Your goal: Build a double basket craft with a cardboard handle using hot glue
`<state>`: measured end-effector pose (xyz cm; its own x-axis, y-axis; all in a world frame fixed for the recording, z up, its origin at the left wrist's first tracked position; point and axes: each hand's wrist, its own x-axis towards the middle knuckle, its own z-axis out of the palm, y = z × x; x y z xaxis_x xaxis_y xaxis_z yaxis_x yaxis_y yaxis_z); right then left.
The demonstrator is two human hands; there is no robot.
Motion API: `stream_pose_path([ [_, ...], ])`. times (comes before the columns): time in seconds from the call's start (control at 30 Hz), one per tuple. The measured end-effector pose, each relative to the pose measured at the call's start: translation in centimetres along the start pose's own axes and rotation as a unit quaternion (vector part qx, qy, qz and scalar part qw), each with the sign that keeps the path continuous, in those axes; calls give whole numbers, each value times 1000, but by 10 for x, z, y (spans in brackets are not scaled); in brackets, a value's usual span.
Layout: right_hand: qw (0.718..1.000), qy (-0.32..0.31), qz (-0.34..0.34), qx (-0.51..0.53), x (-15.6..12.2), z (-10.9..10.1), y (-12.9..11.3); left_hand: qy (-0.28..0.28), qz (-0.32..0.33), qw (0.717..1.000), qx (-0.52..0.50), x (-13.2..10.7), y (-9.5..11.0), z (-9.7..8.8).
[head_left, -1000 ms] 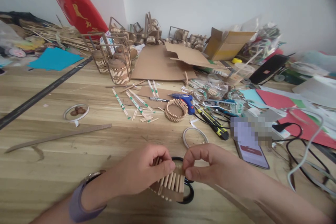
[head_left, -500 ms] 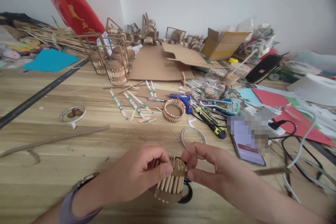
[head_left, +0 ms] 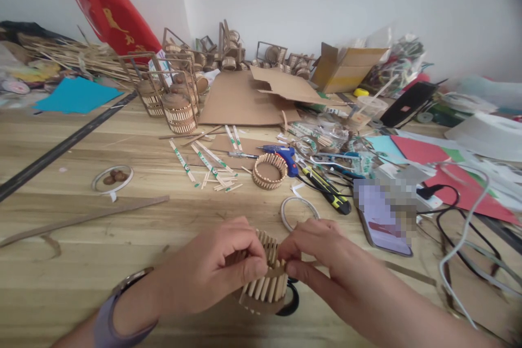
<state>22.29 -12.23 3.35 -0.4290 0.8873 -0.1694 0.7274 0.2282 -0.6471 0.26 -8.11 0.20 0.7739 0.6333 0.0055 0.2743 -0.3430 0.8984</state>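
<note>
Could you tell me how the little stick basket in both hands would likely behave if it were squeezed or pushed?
The stick basket looks light, being thin sticks on cardboard. Its gappy wall probably flexes and could crush. Being round, it might roll if tipped.

The little basket (head_left: 264,277) is pale matt wooden sticks on brown cardboard. Beneath it lies a glossy black plastic ring (head_left: 291,299). The table (head_left: 81,261) is smooth, grained light wood.

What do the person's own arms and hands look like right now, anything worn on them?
Both forearms are bare, with no sleeves or gloves in view. The left hand has a watch at the wrist: a lavender-purple band with a rounded metallic case edge. The right hand shows no ring, band or marking that I can make out.
</note>
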Motion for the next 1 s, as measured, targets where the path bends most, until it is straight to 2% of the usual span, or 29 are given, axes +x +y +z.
stream_pose_path([
  [0.13, 1000, 18, -16, -6, -1, -4, -3, 10, 49, 999, -1, 3, -2, -2],
  [0.27, 999, -1, -41, -31, -2, -8, -8, -10, 86, 996, 13, 5, -2, -6],
  [0.4, 996, -8, -60, -60, 0, -8, -13, -21, 85, 996, 29, 6, 0, -8],
  [0.57, 995, -8, -70, -75, 5, -5, -20, -48, 68, 996, 32, 7, 3, -1],
  [0.67, 996, -6, -66, -63, 4, -5, -19, -40, 86, 995, 21, 6, 0, 2],
  [0.9, 985, 126, -60, -100, -3, -8, 0, 0, 98, 995, 19, 4, -8, -4],
  [1.0, 979, 159, -68, -108, -4, -6, 6, 3, 98, 995, 23, 3, -10, -5],
])
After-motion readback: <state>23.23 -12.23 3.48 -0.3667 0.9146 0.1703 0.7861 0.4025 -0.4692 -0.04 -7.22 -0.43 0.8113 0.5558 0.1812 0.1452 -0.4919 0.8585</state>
